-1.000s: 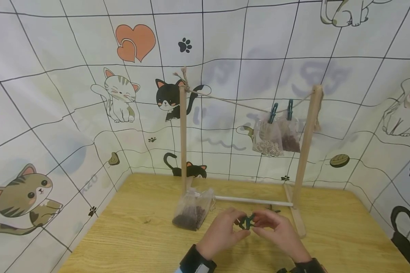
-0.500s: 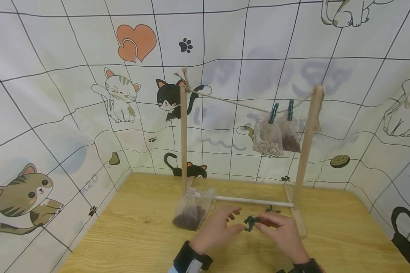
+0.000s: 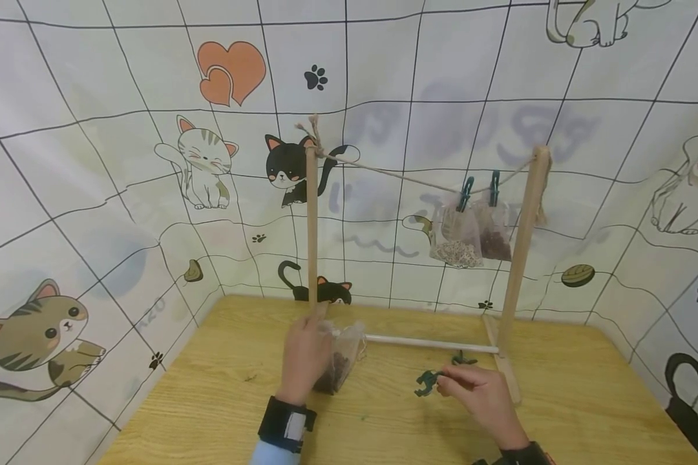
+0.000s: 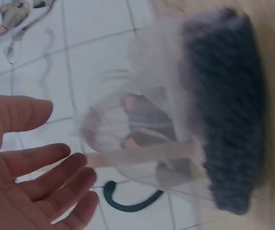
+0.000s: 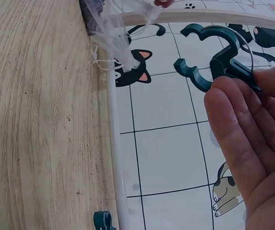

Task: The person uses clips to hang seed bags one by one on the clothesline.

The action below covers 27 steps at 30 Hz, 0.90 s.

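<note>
My right hand (image 3: 481, 395) pinches a dark green clothespin (image 5: 223, 64) by its handle end, and the clothespin's jaws are spread apart with nothing in them. My left hand (image 3: 304, 361) is at a sheer drawstring bag with dark contents (image 4: 228, 120) on the table's left side. In the left wrist view its fingers are spread, relaxed and just short of the bag's gauzy top. A second sheer bag with reddish-brown contents (image 3: 341, 363) stands against it, partly hidden. Another green clothespin (image 3: 462, 359) lies on the table behind my right hand.
A wooden frame has a left post (image 3: 312, 239), a right post (image 3: 521, 258) and a white bottom bar (image 3: 430, 342). From its sagging string (image 3: 390, 172), clothespins hold a bag of pale bits (image 3: 457, 250) and a reddish-brown one (image 3: 493, 239). A printed cloth backs the wooden table (image 3: 209, 400).
My left hand has let go of the clothespin and moved left to the bags. The right hand keeps the clothespin, now held a little lower, with its jaws spread.
</note>
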{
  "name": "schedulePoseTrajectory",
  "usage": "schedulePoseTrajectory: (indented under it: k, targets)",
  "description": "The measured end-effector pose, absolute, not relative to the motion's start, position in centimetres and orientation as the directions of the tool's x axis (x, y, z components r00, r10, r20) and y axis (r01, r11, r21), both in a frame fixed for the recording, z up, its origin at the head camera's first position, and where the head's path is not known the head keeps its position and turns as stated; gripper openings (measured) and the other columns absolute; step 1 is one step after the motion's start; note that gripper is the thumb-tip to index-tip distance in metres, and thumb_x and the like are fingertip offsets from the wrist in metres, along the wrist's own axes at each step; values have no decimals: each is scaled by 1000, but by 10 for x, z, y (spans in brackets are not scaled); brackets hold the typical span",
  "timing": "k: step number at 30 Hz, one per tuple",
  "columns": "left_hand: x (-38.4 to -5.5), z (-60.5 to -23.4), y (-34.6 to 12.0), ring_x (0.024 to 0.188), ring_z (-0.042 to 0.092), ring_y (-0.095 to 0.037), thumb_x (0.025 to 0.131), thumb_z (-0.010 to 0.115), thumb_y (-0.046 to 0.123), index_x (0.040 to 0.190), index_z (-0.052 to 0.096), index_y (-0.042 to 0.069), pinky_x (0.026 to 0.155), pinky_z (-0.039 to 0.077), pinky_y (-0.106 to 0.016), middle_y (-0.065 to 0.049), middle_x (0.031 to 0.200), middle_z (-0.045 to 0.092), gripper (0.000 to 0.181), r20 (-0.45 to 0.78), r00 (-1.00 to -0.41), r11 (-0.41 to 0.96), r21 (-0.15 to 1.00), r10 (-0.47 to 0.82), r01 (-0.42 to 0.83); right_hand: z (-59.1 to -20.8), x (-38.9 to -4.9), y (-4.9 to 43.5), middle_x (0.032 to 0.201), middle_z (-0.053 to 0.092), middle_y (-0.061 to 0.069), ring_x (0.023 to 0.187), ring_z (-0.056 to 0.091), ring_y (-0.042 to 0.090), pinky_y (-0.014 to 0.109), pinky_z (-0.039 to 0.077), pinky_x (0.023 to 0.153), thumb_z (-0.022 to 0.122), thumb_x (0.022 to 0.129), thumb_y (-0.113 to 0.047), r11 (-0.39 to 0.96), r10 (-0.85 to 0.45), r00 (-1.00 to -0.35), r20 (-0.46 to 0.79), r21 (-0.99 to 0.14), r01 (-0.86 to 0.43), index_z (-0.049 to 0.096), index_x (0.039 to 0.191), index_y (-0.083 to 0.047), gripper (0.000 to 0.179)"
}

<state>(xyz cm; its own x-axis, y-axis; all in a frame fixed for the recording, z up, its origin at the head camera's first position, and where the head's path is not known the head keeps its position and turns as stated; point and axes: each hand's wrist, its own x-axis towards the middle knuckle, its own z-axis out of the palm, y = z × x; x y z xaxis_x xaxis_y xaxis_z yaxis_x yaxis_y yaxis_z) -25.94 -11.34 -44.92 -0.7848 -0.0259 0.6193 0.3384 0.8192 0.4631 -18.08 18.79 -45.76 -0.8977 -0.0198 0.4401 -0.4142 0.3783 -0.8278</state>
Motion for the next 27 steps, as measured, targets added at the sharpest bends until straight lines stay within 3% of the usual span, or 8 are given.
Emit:
schedulePoseTrajectory:
  k: [9,15,19,27]
  targets:
    - [-271,-468,-126,79,56,-22,89,59,20,121,56,0,57,46,-30,-14,97,62,38,414,-910,730,625,-11,275,-459,-182,190,77,69,-4,67,65,9,29,53,60,67,83,-20,398,-31,-885,465,-806,-438,72,89,-18,9]
    - [-274,-470,-129,90,62,-26,87,61,18,107,63,6,71,51,-38,-12,98,64,23,401,-916,714,646,-18,269,-459,-182,191,79,69,-4,67,65,8,28,53,61,68,81,-20,404,-30,-889,457,-808,-429,72,92,-17,11]
    - [-272,-467,-132,78,60,-17,86,63,19,94,65,11,63,49,-31,-5,87,64,11,393,-919,718,645,-17,262,-458,-181,192,82,70,-2,68,65,8,28,53,63,68,81,-22,393,-25,-910,414,-833,-390,72,94,-16,14]
    - [-259,-449,-138,60,50,-11,86,64,20,90,68,12,51,42,-25,1,73,60,10,384,-922,721,627,41,294,-458,-181,192,80,69,-4,69,65,8,28,53,63,68,82,-23,409,-18,-901,433,-819,-402,72,94,-16,14]
